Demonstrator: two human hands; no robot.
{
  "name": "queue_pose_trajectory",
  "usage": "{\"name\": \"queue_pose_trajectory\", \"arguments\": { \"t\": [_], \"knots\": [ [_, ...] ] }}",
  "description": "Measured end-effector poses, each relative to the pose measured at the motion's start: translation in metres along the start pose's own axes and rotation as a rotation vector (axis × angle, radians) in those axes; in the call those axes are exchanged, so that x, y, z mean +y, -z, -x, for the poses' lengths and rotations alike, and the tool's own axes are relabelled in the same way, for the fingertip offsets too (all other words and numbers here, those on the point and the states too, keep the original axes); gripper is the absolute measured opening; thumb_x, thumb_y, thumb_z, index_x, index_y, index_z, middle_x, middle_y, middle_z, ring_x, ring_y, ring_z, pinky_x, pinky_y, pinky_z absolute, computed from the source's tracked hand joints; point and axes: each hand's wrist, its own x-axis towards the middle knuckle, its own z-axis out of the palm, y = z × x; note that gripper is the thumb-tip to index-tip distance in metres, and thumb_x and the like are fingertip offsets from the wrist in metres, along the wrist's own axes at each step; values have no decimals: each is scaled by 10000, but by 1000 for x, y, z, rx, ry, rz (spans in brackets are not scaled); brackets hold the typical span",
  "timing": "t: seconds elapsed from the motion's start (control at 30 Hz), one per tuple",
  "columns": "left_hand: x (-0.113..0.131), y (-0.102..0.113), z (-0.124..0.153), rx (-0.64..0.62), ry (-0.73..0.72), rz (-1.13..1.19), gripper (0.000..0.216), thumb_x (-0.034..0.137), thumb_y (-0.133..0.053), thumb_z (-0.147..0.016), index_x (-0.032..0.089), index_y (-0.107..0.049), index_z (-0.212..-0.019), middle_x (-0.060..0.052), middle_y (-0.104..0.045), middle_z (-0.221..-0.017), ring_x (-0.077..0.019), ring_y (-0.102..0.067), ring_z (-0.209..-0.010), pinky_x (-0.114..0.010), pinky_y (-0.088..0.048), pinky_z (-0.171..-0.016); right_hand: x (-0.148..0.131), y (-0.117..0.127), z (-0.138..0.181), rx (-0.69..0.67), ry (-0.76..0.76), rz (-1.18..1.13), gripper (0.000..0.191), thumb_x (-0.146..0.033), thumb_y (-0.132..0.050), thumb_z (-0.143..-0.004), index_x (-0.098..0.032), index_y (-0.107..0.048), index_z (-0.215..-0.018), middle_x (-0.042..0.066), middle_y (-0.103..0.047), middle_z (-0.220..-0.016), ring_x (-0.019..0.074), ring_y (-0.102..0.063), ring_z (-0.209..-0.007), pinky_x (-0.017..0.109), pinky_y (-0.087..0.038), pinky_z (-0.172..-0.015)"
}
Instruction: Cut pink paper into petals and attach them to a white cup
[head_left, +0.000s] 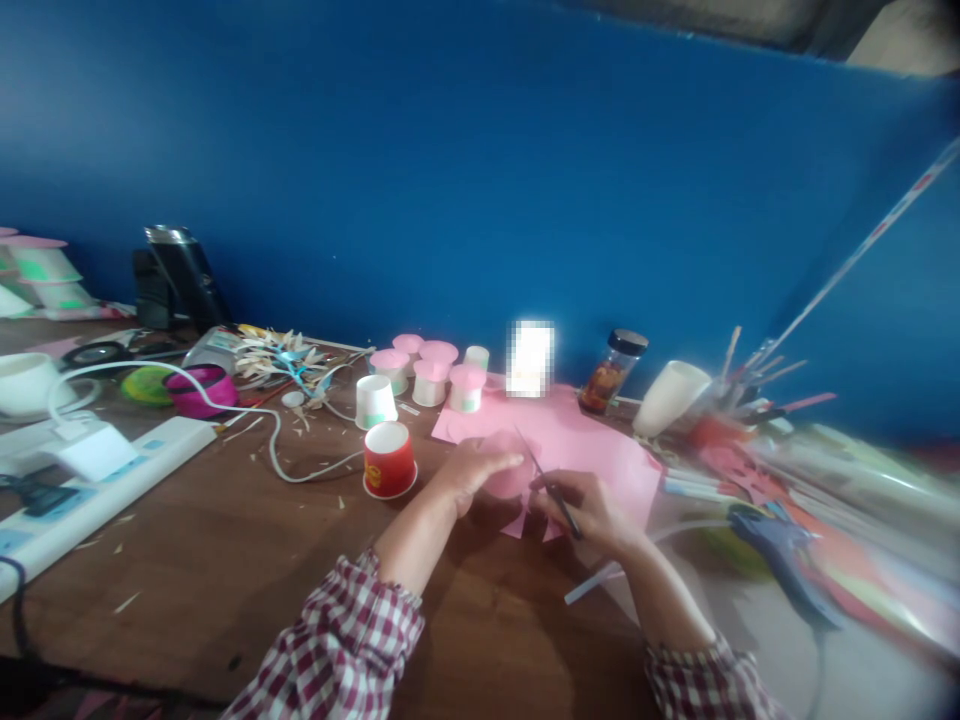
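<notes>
My left hand [476,474] pinches the edge of a round piece of pink paper [508,474] with thumb and fingers. In my right hand [589,510] is a slim dark-handled tool [562,508]. Its thin pointed end reaches up and left, close beside the round paper; the exact kind cannot be made out. Small pink offcuts [516,524] hang or lie just below, between the hands. Behind both hands a large pink sheet [600,440] lies flat on the table. A red paper cup [390,462] stands left of my left hand.
White cups with pink discs on top [430,382] stand behind the sheet, near a bright blurred-out screen [530,358] and a lidded jar [613,372]. A power strip [150,462] with a white cable is at left. At right lie a glue gun [784,560] and craft materials.
</notes>
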Motion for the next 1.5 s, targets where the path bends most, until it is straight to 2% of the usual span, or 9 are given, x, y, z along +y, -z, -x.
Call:
{"name": "queue_pose_trajectory", "arguments": {
  "t": [0.27,0.47,0.63,0.9,1.07,1.5],
  "knots": [
    [3,1,2,-25,1,-19,404,334,-807,-589,99,-712,-904,-136,-726,-891,-251,-674,-811,-346,-514,-739,-3,1,0,-25,22,4,374,-449,-630,-811,-108,-696,-949,54,-672,-684,155,-589,-575,240,-461,-511],
    [4,1,1,28,18,-46,448,366,-827,-567,119,-706,-921,-132,-727,-940,-259,-672,-867,-348,-514,-759,-2,1,1,-19,-1,-11,377,-455,-625,-814,-113,-691,-958,55,-676,-695,156,-592,-570,238,-452,-501],
    [1,1,-1,89,-12,-30,383,333,-818,-578,126,-709,-881,-113,-732,-918,-251,-671,-856,-346,-515,-752,-1,0,0,-8,-1,-10,386,-462,-635,-802,-118,-695,-967,63,-696,-720,165,-612,-583,238,-460,-500],
    [-1,2,-2,85,-21,-59,361,337,-813,-577,128,-716,-855,-101,-733,-887,-247,-674,-834,-348,-509,-760,1,-1,0,3,-23,23,378,-451,-642,-799,-127,-693,-988,74,-712,-756,190,-640,-631,254,-484,-533],
    [2,1,0,16,-22,-45,363,343,-799,-597,114,-720,-867,-115,-732,-880,-248,-676,-809,-349,-512,-742,1,0,0,-6,-15,21,385,-463,-632,-804,-131,-693,-990,66,-705,-740,185,-635,-626,248,-480,-526],
    [3,0,1,82,16,-45,345,340,-819,-566,134,-713,-821,-93,-730,-865,-245,-663,-841,-338,-517,-741,-4,2,1,-14,8,29,372,-465,-622,-812,-125,-702,-940,49,-677,-687,164,-603,-588,236,-460,-515]
  ]
}}
